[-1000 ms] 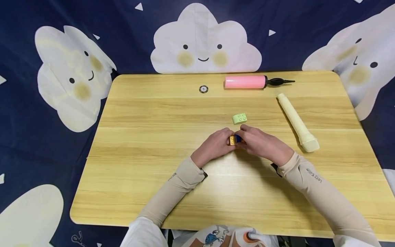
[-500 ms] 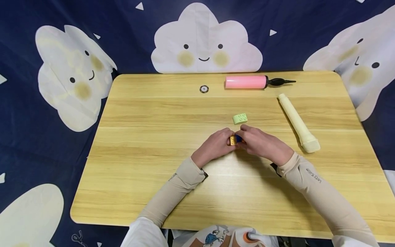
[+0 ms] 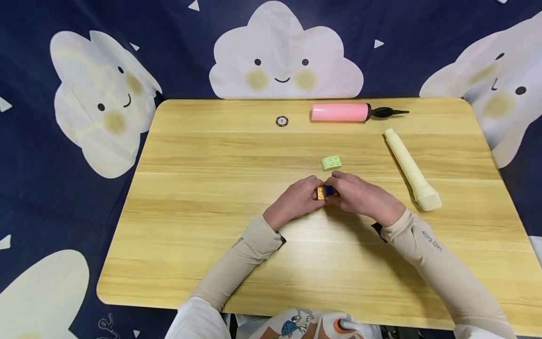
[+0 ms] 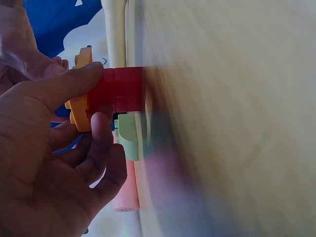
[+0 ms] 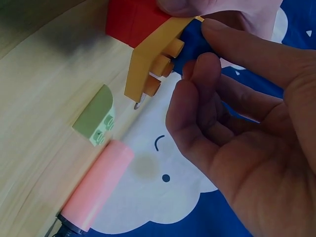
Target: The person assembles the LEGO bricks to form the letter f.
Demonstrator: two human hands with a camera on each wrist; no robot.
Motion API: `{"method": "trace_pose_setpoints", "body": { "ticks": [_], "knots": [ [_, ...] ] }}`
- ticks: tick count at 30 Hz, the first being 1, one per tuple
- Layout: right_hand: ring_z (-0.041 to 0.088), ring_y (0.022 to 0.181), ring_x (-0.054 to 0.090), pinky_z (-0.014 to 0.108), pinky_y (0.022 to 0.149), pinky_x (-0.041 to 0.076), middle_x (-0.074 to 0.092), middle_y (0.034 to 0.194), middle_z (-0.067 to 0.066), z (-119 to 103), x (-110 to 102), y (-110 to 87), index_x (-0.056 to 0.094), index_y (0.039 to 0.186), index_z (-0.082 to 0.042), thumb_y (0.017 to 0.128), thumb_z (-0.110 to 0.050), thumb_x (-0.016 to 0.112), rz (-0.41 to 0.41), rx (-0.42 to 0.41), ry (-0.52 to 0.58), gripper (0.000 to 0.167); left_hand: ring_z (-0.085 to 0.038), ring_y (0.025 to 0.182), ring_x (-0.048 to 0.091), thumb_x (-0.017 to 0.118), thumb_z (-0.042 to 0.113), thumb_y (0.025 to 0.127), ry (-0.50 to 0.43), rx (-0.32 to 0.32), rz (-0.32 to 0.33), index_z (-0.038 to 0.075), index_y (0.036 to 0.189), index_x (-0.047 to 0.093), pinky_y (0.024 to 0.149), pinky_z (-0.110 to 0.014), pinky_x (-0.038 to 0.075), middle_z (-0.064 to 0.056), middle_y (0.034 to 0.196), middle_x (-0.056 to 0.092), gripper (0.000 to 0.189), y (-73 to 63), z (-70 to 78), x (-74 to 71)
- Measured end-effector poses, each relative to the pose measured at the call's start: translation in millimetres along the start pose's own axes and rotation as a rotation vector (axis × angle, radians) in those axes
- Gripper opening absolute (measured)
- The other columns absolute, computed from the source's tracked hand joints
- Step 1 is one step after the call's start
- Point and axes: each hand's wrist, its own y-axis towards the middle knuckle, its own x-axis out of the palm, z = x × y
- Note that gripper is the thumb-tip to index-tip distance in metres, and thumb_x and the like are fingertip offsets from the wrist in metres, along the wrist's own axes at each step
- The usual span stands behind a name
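In the left wrist view, two red building bricks [image 4: 127, 89] stand stacked on the tabletop. An orange building brick [image 5: 140, 69], thin with studs facing up, sits on top of them and sticks out past their side. My left hand [image 3: 298, 198] grips this stack, with thumb and fingers on opposite sides. My right hand [image 3: 361, 197] pinches a blue building brick [image 5: 191, 45] at the studded top of the orange one; fingers cover much of the blue brick. Just beyond both hands lies a light green building brick [image 3: 331, 163] with one curved end.
A pink balloon pump [image 3: 340, 112] with a black nozzle lies along the far edge of the wooden table [image 3: 190, 202]. Left of it is a round black-and-white chip [image 3: 282, 121]. A pale yellow microphone-shaped object [image 3: 410, 167] lies on the right. Cloud-printed dark blue cloth surrounds the table.
The head view has shifted slightly. Both hands keep their hold on the bricks at nearly the same spot.
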Motion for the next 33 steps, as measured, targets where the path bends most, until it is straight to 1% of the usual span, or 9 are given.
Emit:
{"method": "trace_pose_setpoints", "body": {
  "ticks": [8, 13, 17, 18, 20, 22, 25, 29, 33],
  "knots": [
    [0.022, 0.074, 0.059, 0.040, 0.066, 0.053, 0.061, 0.088, 0.014, 3.3, 0.6, -3.0, 0.067, 0.095, 0.007, 0.079, 0.002, 0.080, 0.026, -0.009, 0.015, 0.021, -0.010, 0.082, 0.056, 0.074, 0.030, 0.091, 0.042, 0.020, -0.046, 0.007, 0.110, 0.066, 0.073, -0.020, 0.047, 0.000, 0.098, 0.061, 0.031, 1.5, 6.1, -5.1],
    [0.023, 0.077, 0.061, 0.038, 0.069, 0.054, 0.063, 0.090, 0.013, 2.5, -4.3, -0.1, 0.068, 0.099, 0.008, 0.082, -0.001, 0.080, -0.012, -0.021, 0.031, 0.023, -0.010, 0.080, 0.055, 0.073, 0.032, 0.092, 0.077, 0.001, -0.033, 0.008, 0.107, 0.065, 0.071, -0.020, 0.047, 0.000, 0.096, 0.060, 0.029, -1.6, 6.5, -7.3],
    [0.016, 0.070, 0.059, 0.034, 0.065, 0.052, 0.063, 0.081, 0.007, 5.3, -17.0, -1.4, 0.067, 0.109, 0.011, 0.086, -0.003, 0.076, -0.005, -0.007, 0.069, 0.028, -0.010, 0.079, 0.055, 0.072, 0.032, 0.093, 0.061, -0.009, -0.021, 0.009, 0.112, 0.066, 0.070, -0.021, 0.046, 0.001, 0.096, 0.060, 0.032, -4.6, 7.7, -4.9],
    [0.015, 0.069, 0.058, 0.034, 0.064, 0.052, 0.063, 0.079, 0.005, 6.6, -19.9, -2.1, 0.066, 0.111, 0.012, 0.087, -0.003, 0.075, 0.004, 0.004, 0.078, 0.030, -0.009, 0.078, 0.054, 0.072, 0.032, 0.093, 0.055, -0.017, -0.026, 0.008, 0.114, 0.066, 0.069, -0.021, 0.046, 0.001, 0.096, 0.060, 0.032, -6.9, 8.0, -3.5],
    [0.014, 0.068, 0.060, 0.035, 0.065, 0.053, 0.064, 0.077, 0.005, 12.4, -31.8, -0.5, 0.063, 0.116, 0.013, 0.089, -0.001, 0.072, 0.034, 0.037, 0.079, 0.032, -0.009, 0.076, 0.054, 0.073, 0.032, 0.092, 0.048, -0.026, -0.027, 0.008, 0.118, 0.066, 0.068, -0.020, 0.046, 0.001, 0.096, 0.060, 0.036, -5.9, 9.3, -5.7],
    [0.017, 0.069, 0.063, 0.037, 0.067, 0.055, 0.067, 0.078, 0.008, 19.7, -36.5, 3.5, 0.061, 0.121, 0.014, 0.090, 0.001, 0.069, 0.033, 0.071, 0.077, 0.035, -0.009, 0.075, 0.053, 0.074, 0.031, 0.092, 0.040, -0.040, -0.029, 0.007, 0.120, 0.066, 0.066, -0.020, 0.045, 0.001, 0.096, 0.060, 0.038, -8.9, 9.7, -5.5],
    [0.018, 0.068, 0.063, 0.039, 0.068, 0.054, 0.068, 0.078, 0.012, 31.5, -32.3, 13.1, 0.053, 0.132, 0.015, 0.092, 0.000, 0.066, -0.031, 0.148, 0.096, 0.045, -0.008, 0.073, 0.052, 0.074, 0.032, 0.091, 0.039, -0.053, -0.022, 0.006, 0.121, 0.067, 0.065, -0.019, 0.044, 0.002, 0.096, 0.060, 0.040, -15.2, 9.0, -3.3],
    [0.016, 0.060, 0.054, 0.036, 0.066, 0.050, 0.059, 0.069, 0.008, 43.6, -21.8, 23.9, 0.039, 0.145, 0.013, 0.095, -0.004, 0.062, -0.129, 0.251, 0.100, 0.058, -0.008, 0.071, 0.050, 0.074, 0.031, 0.092, 0.049, -0.023, 0.000, 0.006, 0.121, 0.067, 0.064, -0.019, 0.043, 0.002, 0.094, 0.059, 0.040, -16.4, 8.9, -2.5],
    [0.014, 0.055, 0.046, 0.033, 0.062, 0.046, 0.050, 0.063, 0.003, 46.0, -13.1, 31.8, 0.035, 0.148, 0.011, 0.096, -0.007, 0.060, -0.150, 0.274, 0.089, 0.060, -0.007, 0.070, 0.050, 0.074, 0.030, 0.091, 0.056, 0.003, 0.010, 0.005, 0.118, 0.067, 0.063, -0.018, 0.043, 0.003, 0.093, 0.059, 0.037, -15.3, 8.3, -3.1]
  ]
}}
